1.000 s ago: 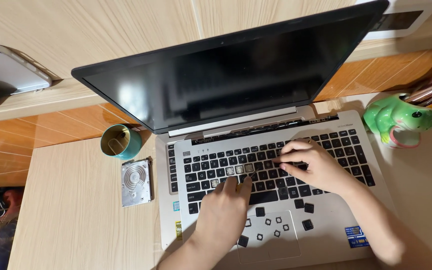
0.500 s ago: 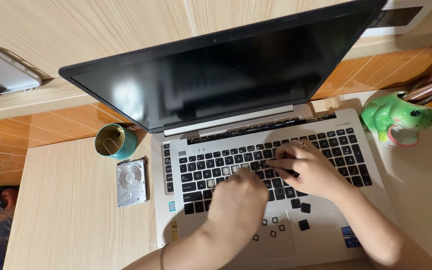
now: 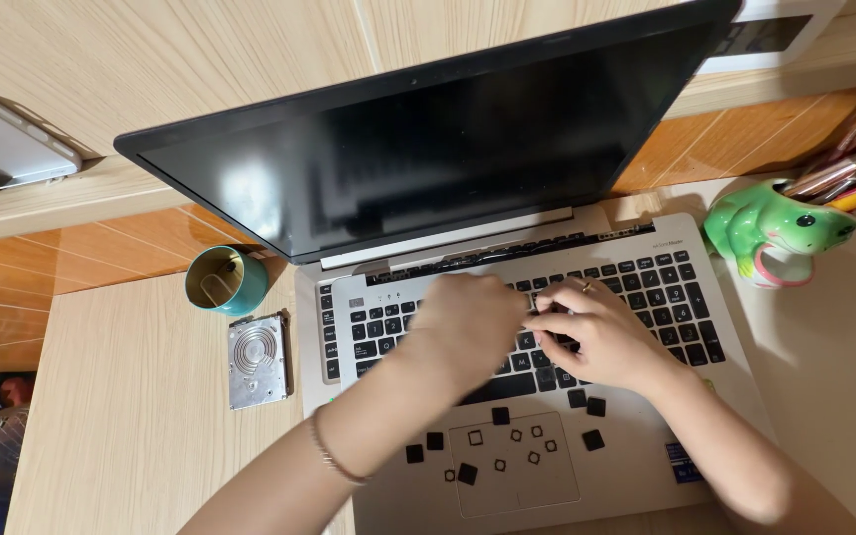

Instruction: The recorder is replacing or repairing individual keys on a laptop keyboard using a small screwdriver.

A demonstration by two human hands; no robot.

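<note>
An open silver laptop (image 3: 646, 436) with a dark screen (image 3: 428, 149) stands on a light wooden desk. My left hand (image 3: 468, 327), a thin bracelet on its wrist, lies curled over the middle of the black keyboard (image 3: 666, 287). My right hand (image 3: 606, 342), with a ring, rests beside it, and the fingertips of both meet over the keys. What the fingers hold is hidden. Several loose black keycaps (image 3: 468, 474) and small square key clips (image 3: 535, 458) lie scattered on the touchpad (image 3: 517, 495) and palm rest.
A teal cup (image 3: 227, 280) and a bare metal hard drive (image 3: 257, 360) sit left of the laptop. A green frog-shaped holder (image 3: 775, 233) with pens (image 3: 844, 173) stands at the right. A white device (image 3: 2, 149) lies on the raised ledge at far left.
My left hand has moved up from the palm rest onto the keyboard until it meets my right hand. The right hand has stayed over the same keys.
</note>
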